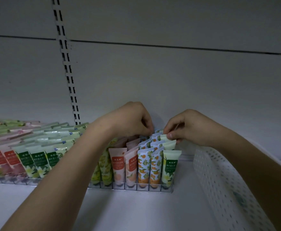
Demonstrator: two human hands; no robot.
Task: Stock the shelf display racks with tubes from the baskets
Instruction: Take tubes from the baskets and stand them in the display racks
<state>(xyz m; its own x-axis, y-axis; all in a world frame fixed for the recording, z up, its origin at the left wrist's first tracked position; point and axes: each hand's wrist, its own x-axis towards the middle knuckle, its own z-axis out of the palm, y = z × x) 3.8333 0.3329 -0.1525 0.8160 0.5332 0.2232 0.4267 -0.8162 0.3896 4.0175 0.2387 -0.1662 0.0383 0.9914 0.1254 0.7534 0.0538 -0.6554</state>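
Tubes (167, 140) | right hand (188, 129) pinches pale-green tube, seating it at rack's (131, 187) two o'clock | left hand (133, 121) curled over back rows, grip unclear

Printed tubes (156, 165) upright, clear rack (131, 187) – rows filled

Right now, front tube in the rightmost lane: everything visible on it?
The pale green tube stands nearly upright, crimped flat end up and cap down, at the front of the rightmost lane of the clear display rack. It looks like glossy plastic, with a dark green label panel above a white-and-yellow flower print. An orange-print tube stands close on its left; neither hand touches it.
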